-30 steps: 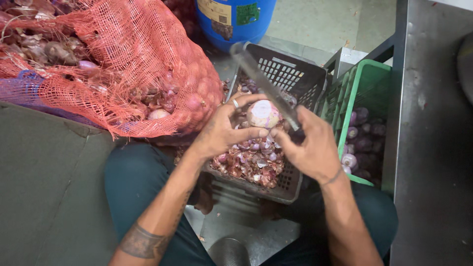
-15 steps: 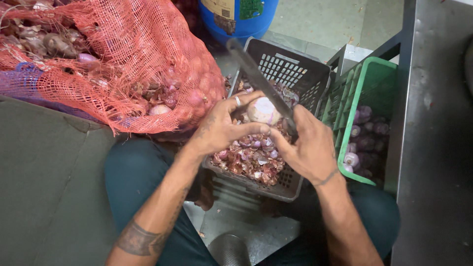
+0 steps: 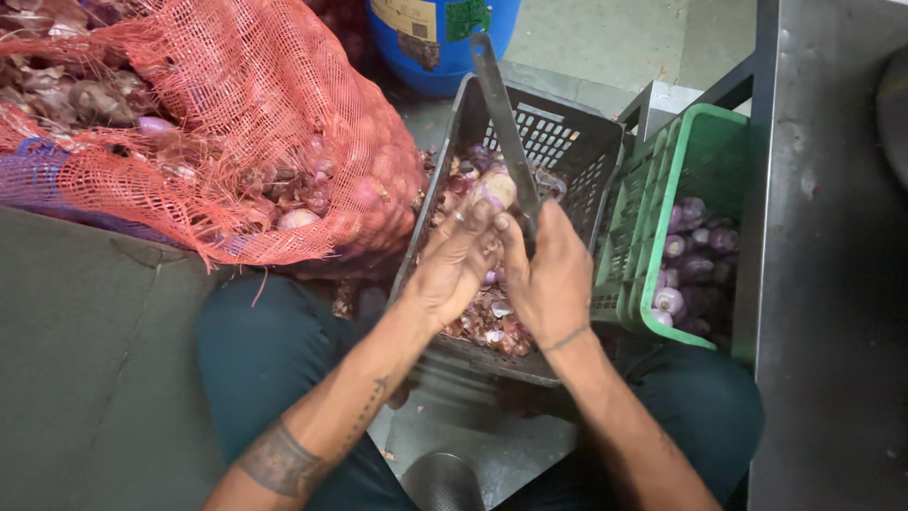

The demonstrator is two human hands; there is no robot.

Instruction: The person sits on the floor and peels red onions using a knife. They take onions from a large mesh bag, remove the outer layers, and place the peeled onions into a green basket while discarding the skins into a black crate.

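The single head-worn camera is looking steeply down from close above the person's lap. It is facing forward over a grey crate [image 3: 567,142] toward a blue barrel [image 3: 435,38] near the top edge.

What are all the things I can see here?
Onion: one, pale purple, held over the dark crate.
Knife: one, long grey blade, pointing up.
Dark crate: one, grey, holding onion skins, in the middle.
Green crate: one, holding peeled onions, on the right.
Mesh sack: one, orange-red, full of onions, on the left.
Barrel: one, blue, at the top.
Left hand: holding the onion.
Right hand: gripping the knife.
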